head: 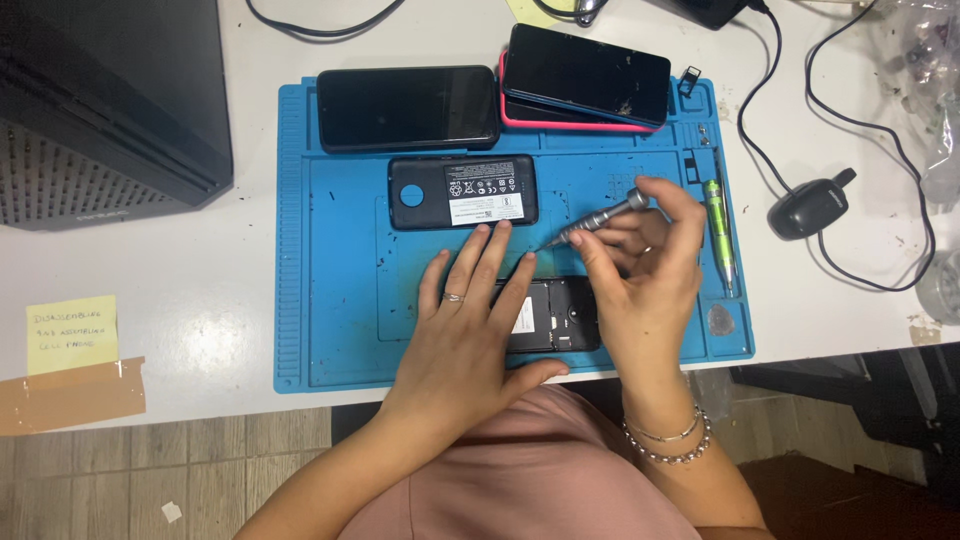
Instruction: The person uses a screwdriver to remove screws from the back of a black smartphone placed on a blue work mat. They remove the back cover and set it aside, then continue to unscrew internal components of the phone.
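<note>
Opened phone (553,318) lies back-up on the blue work mat (340,300), at the mat's 6 o'clock edge, partly covered by both hands. Left hand (465,335) rests flat on the phone's left end, fingers spread toward 12 o'clock, fingertips on the mat just past the phone; its grip is open, pressing rather than clasping. Right hand (645,275) sits over the phone's right end, its grip closed on a grey precision screwdriver (595,220). The screwdriver slants from 2 o'clock down to 8 o'clock, its tip just beyond the phone's upper edge, near the left fingertips; whether the tip touches anything cannot be told.

At 12 o'clock from the hands lies a detached black back cover (463,192) with a white label. Beyond it, a black phone (407,107) lies face-up, and at 1 o'clock two more phones are stacked, the lower in a pink case (520,118). A green-handled tool (718,215) lies at 3 o'clock on the mat. The white bench (200,300) carries a yellow note (70,335) at 9 o'clock.
</note>
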